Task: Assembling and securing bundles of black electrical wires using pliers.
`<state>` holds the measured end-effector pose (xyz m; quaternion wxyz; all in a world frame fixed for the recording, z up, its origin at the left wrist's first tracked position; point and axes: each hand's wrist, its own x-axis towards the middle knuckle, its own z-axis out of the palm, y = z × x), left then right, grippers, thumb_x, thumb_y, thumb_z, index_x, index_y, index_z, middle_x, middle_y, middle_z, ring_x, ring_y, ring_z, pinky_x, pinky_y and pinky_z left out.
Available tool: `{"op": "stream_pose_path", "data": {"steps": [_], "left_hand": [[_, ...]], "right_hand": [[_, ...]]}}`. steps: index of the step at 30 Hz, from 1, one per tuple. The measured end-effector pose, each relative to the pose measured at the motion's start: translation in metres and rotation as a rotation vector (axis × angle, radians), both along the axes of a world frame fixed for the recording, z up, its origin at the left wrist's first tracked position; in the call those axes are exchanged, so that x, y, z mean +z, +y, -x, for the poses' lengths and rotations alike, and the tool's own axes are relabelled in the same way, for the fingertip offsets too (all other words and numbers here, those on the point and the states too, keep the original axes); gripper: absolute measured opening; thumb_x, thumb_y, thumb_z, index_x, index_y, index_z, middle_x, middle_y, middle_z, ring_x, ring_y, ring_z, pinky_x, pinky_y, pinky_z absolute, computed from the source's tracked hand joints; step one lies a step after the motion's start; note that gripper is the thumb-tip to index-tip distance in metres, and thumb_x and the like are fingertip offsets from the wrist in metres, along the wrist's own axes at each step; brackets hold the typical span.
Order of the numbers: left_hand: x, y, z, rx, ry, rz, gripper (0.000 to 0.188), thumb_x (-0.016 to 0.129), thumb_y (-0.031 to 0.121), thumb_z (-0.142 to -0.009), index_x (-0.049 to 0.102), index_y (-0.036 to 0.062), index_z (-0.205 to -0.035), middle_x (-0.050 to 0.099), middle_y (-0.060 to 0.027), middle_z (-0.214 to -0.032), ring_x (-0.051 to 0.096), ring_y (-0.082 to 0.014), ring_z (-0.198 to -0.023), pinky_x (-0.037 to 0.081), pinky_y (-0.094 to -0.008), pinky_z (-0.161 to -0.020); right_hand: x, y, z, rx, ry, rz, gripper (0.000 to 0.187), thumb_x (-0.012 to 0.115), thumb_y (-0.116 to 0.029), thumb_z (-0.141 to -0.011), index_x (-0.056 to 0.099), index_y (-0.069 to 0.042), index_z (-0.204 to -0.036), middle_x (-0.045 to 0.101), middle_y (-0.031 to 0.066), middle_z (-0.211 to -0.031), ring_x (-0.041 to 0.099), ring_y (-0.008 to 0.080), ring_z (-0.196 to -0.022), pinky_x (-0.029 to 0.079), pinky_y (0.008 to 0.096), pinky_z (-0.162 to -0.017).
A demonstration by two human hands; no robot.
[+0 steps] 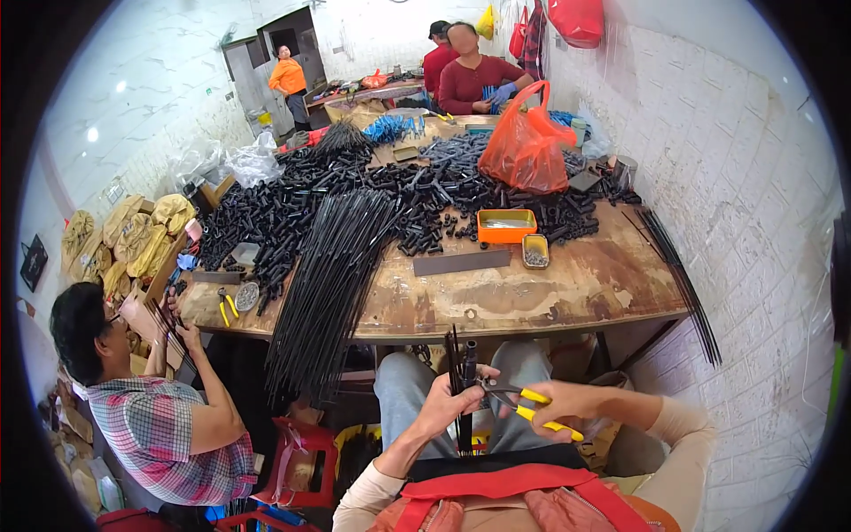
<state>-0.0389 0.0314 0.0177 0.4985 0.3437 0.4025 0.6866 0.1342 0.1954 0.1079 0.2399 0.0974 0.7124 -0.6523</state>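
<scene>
Over my lap, my left hand (pixel 441 403) is closed around several thin black rods (pixel 453 350) and a short black tubular part (pixel 471 351), all held about upright. My right hand (pixel 567 403) grips a pair of pliers (pixel 534 396) with yellow handles. The plier jaws are at the fingers of my left hand, beside the black part. Whether they bite on anything is too small to tell. A thick bundle of black rods (pixel 332 275) lies on the wooden table (pixel 567 284), its ends hanging over the front edge.
Black tubular parts (pixel 257 222) are heaped across the table. An orange tin (pixel 506 227), a small tray of metal pieces (pixel 535 252), a flat metal bar (pixel 461 262) and a red plastic bag (pixel 529 146) stand beyond my hands. A co-worker (pixel 164 399) sits at my left, holding rods.
</scene>
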Motion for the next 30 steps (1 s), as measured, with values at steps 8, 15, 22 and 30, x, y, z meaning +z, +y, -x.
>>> {"op": "stream_pose_path", "data": {"steps": [8, 15, 22, 30], "left_hand": [[0.008, 0.004, -0.002, 0.171, 0.047, 0.11, 0.03, 0.056, 0.009, -0.093, 0.056, 0.0011, -0.122, 0.044, 0.0072, -0.066, 0.038, -0.0028, -0.056, 0.031, -0.0197, -0.051], [-0.005, 0.001, 0.005, -0.048, 0.017, 0.025, 0.034, 0.055, 0.015, -0.095, 0.054, -0.0017, -0.124, 0.042, 0.0059, -0.065, 0.038, -0.0044, -0.059, 0.032, -0.0206, -0.054], [0.005, 0.006, -0.004, 0.197, 0.088, 0.13, 0.032, 0.056, 0.017, -0.095, 0.054, -0.0019, -0.121, 0.042, 0.0048, -0.067, 0.036, -0.0057, -0.057, 0.031, -0.0224, -0.053], [-0.006, 0.0, 0.017, -0.046, 0.085, 0.021, 0.033, 0.058, 0.019, -0.095, 0.054, 0.0005, -0.122, 0.046, 0.0046, -0.069, 0.041, -0.0052, -0.059, 0.034, -0.0212, -0.055]], "right_hand": [[-0.018, 0.006, 0.003, -0.113, 0.771, -1.031, 0.039, 0.061, -0.024, -0.088, 0.049, -0.001, -0.118, 0.057, 0.0188, -0.099, 0.061, 0.0313, -0.078, 0.05, 0.0339, -0.066], [-0.026, 0.012, 0.001, 0.036, -0.196, 0.534, 0.044, 0.055, -0.027, -0.094, 0.04, -0.001, -0.126, 0.052, 0.0037, -0.062, 0.053, 0.0129, -0.046, 0.04, 0.0249, -0.041], [-0.062, 0.006, 0.005, -0.194, 0.972, -0.895, 0.048, 0.058, -0.026, -0.091, 0.04, -0.003, -0.128, 0.059, 0.0116, -0.066, 0.06, 0.0265, -0.051, 0.049, 0.0356, -0.048], [-0.033, -0.001, 0.015, 0.009, -0.203, 0.319, 0.046, 0.065, -0.021, -0.086, 0.044, -0.002, -0.121, 0.056, 0.0048, -0.065, 0.056, 0.016, -0.049, 0.045, 0.0294, -0.045]]}}
